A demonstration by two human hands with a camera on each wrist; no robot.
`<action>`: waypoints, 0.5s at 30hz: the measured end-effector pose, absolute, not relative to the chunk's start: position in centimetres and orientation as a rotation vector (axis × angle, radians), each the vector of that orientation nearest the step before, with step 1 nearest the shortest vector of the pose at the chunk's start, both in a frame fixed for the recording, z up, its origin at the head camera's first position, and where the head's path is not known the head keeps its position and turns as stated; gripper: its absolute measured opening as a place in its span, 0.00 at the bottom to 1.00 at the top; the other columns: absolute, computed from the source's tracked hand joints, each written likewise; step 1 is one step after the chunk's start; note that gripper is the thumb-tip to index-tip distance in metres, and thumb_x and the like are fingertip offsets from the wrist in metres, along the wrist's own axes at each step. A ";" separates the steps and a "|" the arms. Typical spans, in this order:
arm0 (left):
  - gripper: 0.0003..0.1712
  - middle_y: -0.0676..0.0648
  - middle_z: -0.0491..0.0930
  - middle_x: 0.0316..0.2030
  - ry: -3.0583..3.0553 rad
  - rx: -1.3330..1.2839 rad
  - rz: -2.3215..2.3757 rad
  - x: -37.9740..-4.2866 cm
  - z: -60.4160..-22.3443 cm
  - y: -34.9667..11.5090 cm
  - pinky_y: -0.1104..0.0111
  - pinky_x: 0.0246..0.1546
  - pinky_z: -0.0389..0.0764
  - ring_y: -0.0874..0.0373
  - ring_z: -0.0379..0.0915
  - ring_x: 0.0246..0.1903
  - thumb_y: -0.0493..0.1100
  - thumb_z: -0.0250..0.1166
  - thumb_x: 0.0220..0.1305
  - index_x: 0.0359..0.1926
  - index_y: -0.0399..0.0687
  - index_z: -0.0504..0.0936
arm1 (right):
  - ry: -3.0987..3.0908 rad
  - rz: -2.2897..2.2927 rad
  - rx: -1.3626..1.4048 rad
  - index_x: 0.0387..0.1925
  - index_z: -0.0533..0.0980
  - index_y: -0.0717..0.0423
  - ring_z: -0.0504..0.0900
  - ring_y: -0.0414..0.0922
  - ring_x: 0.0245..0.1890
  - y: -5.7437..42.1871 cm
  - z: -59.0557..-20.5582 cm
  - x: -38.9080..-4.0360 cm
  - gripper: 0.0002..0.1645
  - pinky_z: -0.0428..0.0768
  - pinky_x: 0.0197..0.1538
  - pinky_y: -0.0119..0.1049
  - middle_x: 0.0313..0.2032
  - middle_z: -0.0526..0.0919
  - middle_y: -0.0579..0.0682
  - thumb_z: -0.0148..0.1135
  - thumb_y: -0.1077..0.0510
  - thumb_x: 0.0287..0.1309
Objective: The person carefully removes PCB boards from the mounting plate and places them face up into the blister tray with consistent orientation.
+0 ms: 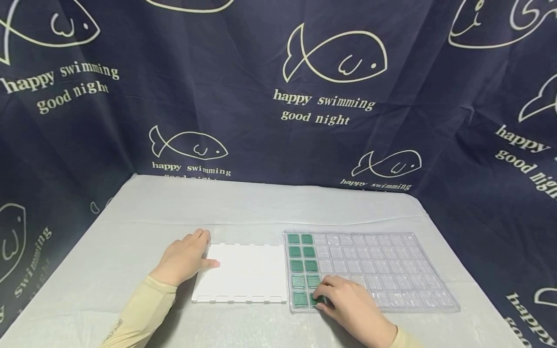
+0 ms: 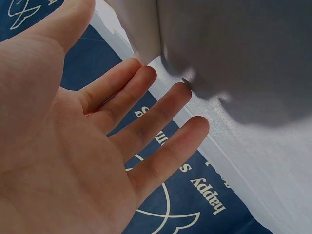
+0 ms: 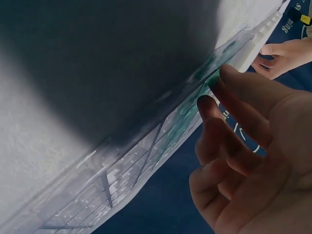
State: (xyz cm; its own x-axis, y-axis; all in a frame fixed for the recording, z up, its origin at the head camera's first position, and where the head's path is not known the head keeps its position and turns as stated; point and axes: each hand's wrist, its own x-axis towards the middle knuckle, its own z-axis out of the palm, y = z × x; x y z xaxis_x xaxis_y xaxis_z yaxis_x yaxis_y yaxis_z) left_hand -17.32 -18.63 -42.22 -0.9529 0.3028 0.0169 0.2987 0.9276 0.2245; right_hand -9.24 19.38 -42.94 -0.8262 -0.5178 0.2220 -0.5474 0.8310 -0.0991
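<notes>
My left hand [image 1: 184,256] lies at the upper left corner of a flat white board [image 1: 248,273] with notched edges. Its thumb touches the board's top, and the left wrist view shows the fingers [image 2: 161,122] extended and slightly spread. To the right, a clear plastic compartment tray [image 1: 374,266] has small green square circuit boards [image 1: 296,266] in its two leftmost columns. My right hand [image 1: 348,299] is over the tray's near left part, thumb and index finger pinching a green circuit board [image 1: 314,300] at the nearest compartment of the second column. The fingers partly hide that piece.
A pale cloth covers the table [image 1: 243,203]. Behind and beside it hangs a dark blue curtain [image 1: 252,96] printed with fish and lettering. The white board and the tray stand side by side, close together.
</notes>
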 end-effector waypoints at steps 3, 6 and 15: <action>0.33 0.50 0.73 0.34 3.066 0.482 0.346 -17.3 -42.2 -18.6 0.64 0.28 0.71 0.57 0.66 0.28 0.61 0.75 0.52 0.46 0.43 0.74 | -2.843 0.242 0.835 0.34 0.86 0.40 0.82 0.32 0.31 19.6 -42.9 -9.2 0.09 0.81 0.33 0.31 0.33 0.84 0.34 0.78 0.53 0.49; 0.34 0.50 0.73 0.34 3.069 0.484 0.341 -17.3 -42.1 -18.6 0.64 0.28 0.71 0.57 0.67 0.28 0.62 0.74 0.52 0.46 0.43 0.74 | -2.858 0.236 0.833 0.34 0.86 0.39 0.82 0.32 0.31 19.6 -42.9 -9.2 0.08 0.81 0.33 0.32 0.33 0.84 0.33 0.78 0.53 0.51; 0.33 0.50 0.73 0.34 3.070 0.480 0.348 -17.2 -42.2 -18.6 0.64 0.27 0.71 0.57 0.66 0.28 0.61 0.75 0.52 0.46 0.42 0.74 | -2.826 0.214 0.802 0.32 0.87 0.40 0.84 0.34 0.31 19.3 -42.9 -8.9 0.08 0.82 0.33 0.32 0.32 0.84 0.33 0.78 0.56 0.50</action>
